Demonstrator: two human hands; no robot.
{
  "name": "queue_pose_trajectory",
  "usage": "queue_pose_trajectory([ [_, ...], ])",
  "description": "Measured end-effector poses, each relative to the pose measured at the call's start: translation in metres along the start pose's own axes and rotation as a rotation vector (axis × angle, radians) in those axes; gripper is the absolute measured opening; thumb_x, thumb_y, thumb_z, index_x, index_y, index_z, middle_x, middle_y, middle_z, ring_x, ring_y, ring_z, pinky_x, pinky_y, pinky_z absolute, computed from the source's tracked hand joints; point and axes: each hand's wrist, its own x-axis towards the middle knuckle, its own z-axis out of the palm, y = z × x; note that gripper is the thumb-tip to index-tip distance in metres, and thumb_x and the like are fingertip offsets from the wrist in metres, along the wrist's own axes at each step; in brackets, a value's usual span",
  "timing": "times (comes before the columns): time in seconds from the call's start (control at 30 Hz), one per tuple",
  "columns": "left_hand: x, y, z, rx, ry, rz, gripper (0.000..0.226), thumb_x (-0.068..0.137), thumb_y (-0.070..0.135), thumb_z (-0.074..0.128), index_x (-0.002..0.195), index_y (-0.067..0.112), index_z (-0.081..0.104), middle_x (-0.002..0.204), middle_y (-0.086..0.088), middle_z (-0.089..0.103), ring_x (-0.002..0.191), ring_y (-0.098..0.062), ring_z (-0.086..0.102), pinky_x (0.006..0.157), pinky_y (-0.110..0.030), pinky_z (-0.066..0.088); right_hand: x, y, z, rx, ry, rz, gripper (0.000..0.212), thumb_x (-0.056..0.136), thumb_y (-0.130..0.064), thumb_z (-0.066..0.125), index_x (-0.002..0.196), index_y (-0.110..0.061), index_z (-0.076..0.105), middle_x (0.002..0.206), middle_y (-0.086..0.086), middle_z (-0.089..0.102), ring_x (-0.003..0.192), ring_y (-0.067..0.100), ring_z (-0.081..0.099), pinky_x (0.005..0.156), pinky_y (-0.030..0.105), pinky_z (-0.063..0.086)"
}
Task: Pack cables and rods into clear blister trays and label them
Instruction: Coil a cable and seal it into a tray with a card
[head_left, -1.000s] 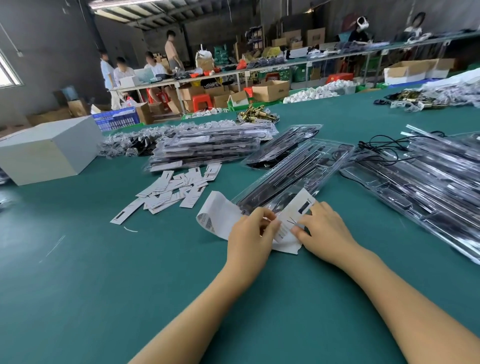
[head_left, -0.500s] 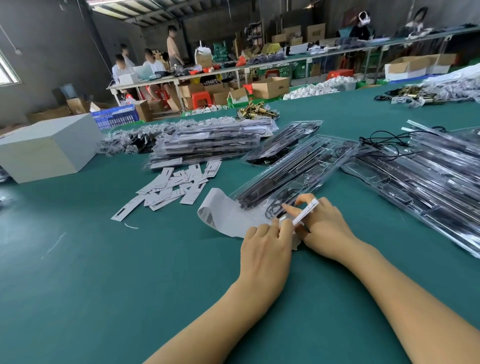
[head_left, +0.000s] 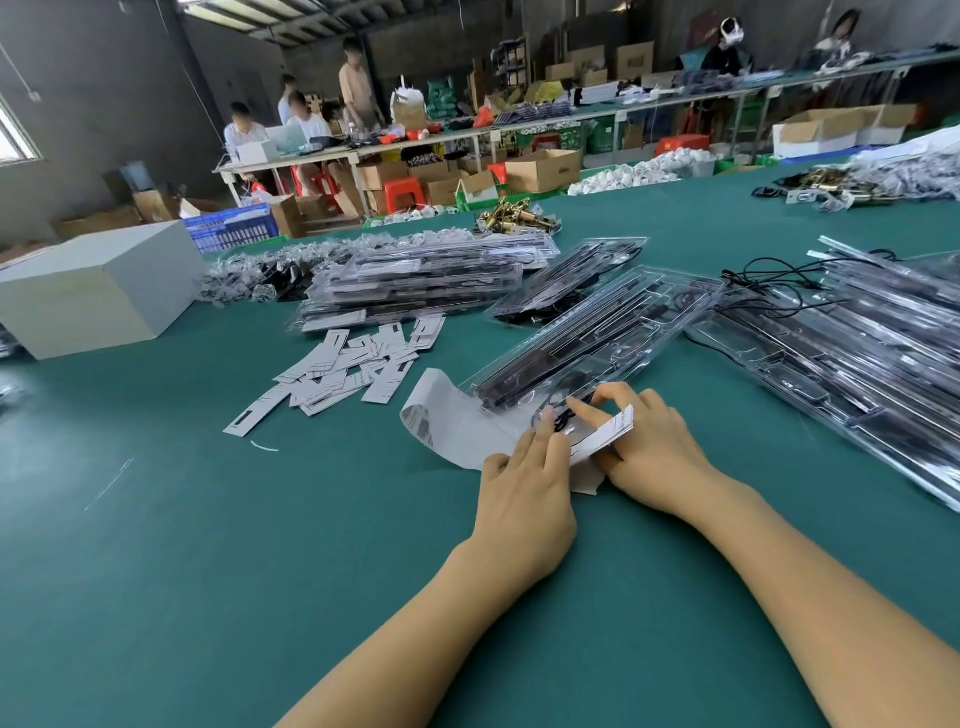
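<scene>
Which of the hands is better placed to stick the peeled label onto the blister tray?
Right. The right hand already pinches the label and sits at the near end of the blister tray. The left hand lies flat, pressing the backing sheet down.

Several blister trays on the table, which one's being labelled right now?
The single tray lying diagonally at centre, its near end under both hands. The others sit apart, untouched: a stack behind the loose labels and a spread at right.

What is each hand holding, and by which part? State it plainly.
The right hand pinches a white label at its near end. The left hand holds nothing; its straight fingers press the backing paper flat.
</scene>
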Motion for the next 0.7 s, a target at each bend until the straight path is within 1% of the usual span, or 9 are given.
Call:
queue_pose_trajectory([
  [0.1, -0.001, 0.002, 0.0, 0.014, 0.001, -0.003, 0.028, 0.089, 0.004, 0.03, 0.115, 0.012, 0.037, 0.162, -0.003, 0.002, 0.144, -0.015, 0.017, 0.096, -0.037, 0.025, 0.0, 0.001, 0.002, 0.004, 0.009, -0.009, 0.049, 0.094, -0.035, 0.042, 0.141, -0.048, 0.036, 0.136, -0.01, 0.032, 0.1, 0.017, 0.032, 0.086, 0.03, 0.031],
  [0.2, 0.0, 0.001, 0.001, 0.043, 0.0, -0.004, 0.025, 0.091, 0.007, 0.031, 0.115, 0.013, 0.037, 0.158, -0.004, 0.019, 0.14, -0.017, 0.021, 0.096, -0.037, 0.025, 0.001, 0.001, 0.001, 0.013, 0.003, -0.011, 0.048, 0.094, -0.034, 0.041, 0.139, -0.05, 0.037, 0.133, -0.012, 0.032, 0.094, 0.014, 0.026, 0.083, 0.028, 0.028],
  [0.27, 0.001, -0.001, 0.0, 0.046, 0.013, -0.001, 0.015, 0.095, 0.011, 0.032, 0.109, 0.015, 0.036, 0.15, -0.002, 0.032, 0.135, -0.018, 0.025, 0.095, -0.038, 0.026, 0.0, 0.001, 0.0, 0.037, 0.003, -0.005, 0.047, 0.094, -0.033, 0.042, 0.139, -0.05, 0.039, 0.133, -0.013, 0.032, 0.096, 0.015, 0.029, 0.084, 0.028, 0.027],
  [0.37, 0.002, -0.003, -0.001, 0.047, 0.02, -0.006, 0.01, 0.099, 0.017, 0.03, 0.107, 0.016, 0.036, 0.147, -0.001, 0.036, 0.133, -0.02, 0.028, 0.093, -0.039, 0.026, -0.002, 0.001, -0.003, 0.088, -0.006, -0.008, 0.047, 0.094, -0.033, 0.048, 0.139, -0.047, 0.041, 0.135, -0.014, 0.034, 0.105, 0.019, 0.034, 0.092, 0.031, 0.033],
  [0.47, 0.004, -0.005, -0.001, 0.073, 0.029, -0.019, 0.012, 0.099, 0.017, 0.032, 0.109, 0.016, 0.037, 0.146, -0.002, 0.04, 0.13, -0.024, 0.031, 0.089, -0.039, 0.026, -0.004, 0.003, -0.013, 0.368, -0.029, 0.016, 0.049, 0.086, -0.024, 0.068, 0.131, -0.037, 0.054, 0.136, -0.012, 0.043, 0.119, 0.02, 0.04, 0.105, 0.037, 0.034],
  [0.53, 0.004, -0.005, -0.002, 0.073, 0.033, -0.018, 0.011, 0.097, 0.015, 0.033, 0.108, 0.016, 0.037, 0.143, -0.003, 0.043, 0.127, -0.025, 0.033, 0.086, -0.039, 0.026, -0.008, 0.008, -0.024, 0.644, -0.073, 0.043, 0.047, 0.077, -0.014, 0.078, 0.118, -0.032, 0.064, 0.13, -0.009, 0.053, 0.121, 0.016, 0.047, 0.103, 0.032, 0.038],
  [0.6, 0.004, -0.004, -0.002, 0.083, 0.032, -0.015, 0.011, 0.096, 0.014, 0.033, 0.106, 0.018, 0.035, 0.142, -0.003, 0.043, 0.125, -0.025, 0.034, 0.083, -0.038, 0.023, -0.012, 0.013, -0.035, 0.906, -0.133, 0.084, 0.037, 0.071, -0.013, 0.082, 0.1, -0.032, 0.072, 0.112, -0.006, 0.067, 0.107, 0.012, 0.06, 0.093, 0.025, 0.044],
  [0.67, 0.004, -0.004, -0.002, 0.08, 0.038, -0.008, 0.011, 0.096, 0.013, 0.033, 0.105, 0.018, 0.035, 0.142, -0.003, 0.044, 0.124, -0.026, 0.034, 0.081, -0.037, 0.022, -0.015, 0.013, -0.038, 1.072, -0.148, 0.095, 0.023, 0.068, -0.017, 0.082, 0.089, -0.021, 0.074, 0.094, 0.002, 0.072, 0.089, 0.012, 0.065, 0.084, 0.022, 0.049],
  [0.7, 0.004, -0.004, -0.002, 0.072, 0.044, -0.007, 0.011, 0.096, 0.014, 0.033, 0.106, 0.018, 0.035, 0.14, -0.003, 0.046, 0.124, -0.026, 0.035, 0.082, -0.037, 0.022, -0.015, 0.011, -0.037, 1.123, -0.147, 0.098, 0.018, 0.069, -0.018, 0.08, 0.086, -0.016, 0.073, 0.086, 0.004, 0.072, 0.08, 0.012, 0.065, 0.075, 0.02, 0.051],
])
